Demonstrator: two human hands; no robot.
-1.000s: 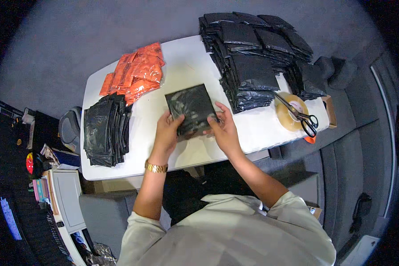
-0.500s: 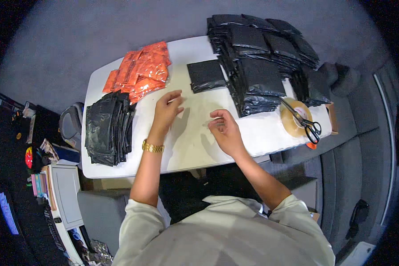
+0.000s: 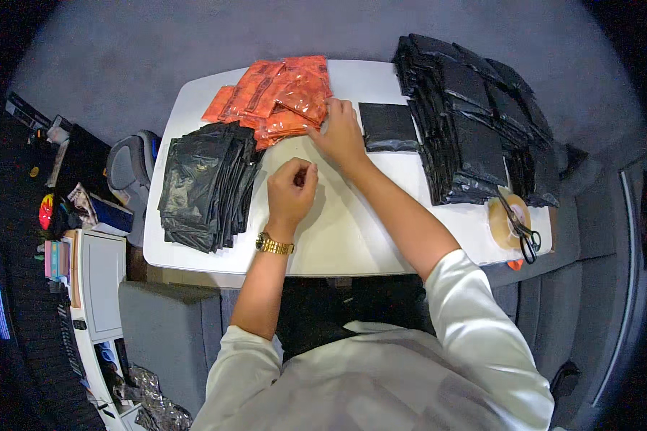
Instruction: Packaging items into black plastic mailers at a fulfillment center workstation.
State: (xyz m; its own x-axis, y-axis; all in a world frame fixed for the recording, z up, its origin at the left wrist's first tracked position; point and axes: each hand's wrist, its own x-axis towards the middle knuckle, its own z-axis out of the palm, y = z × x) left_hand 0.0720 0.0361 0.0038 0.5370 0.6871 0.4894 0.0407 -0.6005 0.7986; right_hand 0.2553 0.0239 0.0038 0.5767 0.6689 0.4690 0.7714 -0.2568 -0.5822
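Observation:
My right hand [image 3: 340,135] reaches over to the near right corner of the pile of orange packets [image 3: 273,90] in clear plastic, its thumb and fingers apart at the packets' edge. Below it, my left hand [image 3: 292,192] hovers above the white table [image 3: 352,241], fingers curled in and nothing visible in them. A gold watch [image 3: 274,244] circles that wrist. Just left of this hand lies a stack of flat black plastic packages [image 3: 205,187]. One separate black package [image 3: 389,128] lies to the right of my right hand.
Tall stacks of black packages [image 3: 474,144] fill the table's right side. In front of them lie a roll of clear tape [image 3: 501,228] and black-handled scissors [image 3: 530,244]. A grey chair [image 3: 131,169] and a white cabinet [image 3: 99,287] stand at the left.
My right hand has moved forward and left to the orange packets. My left hand has come back a little and its fingers have curled. The whole view has shifted, moving the table contents rightward.

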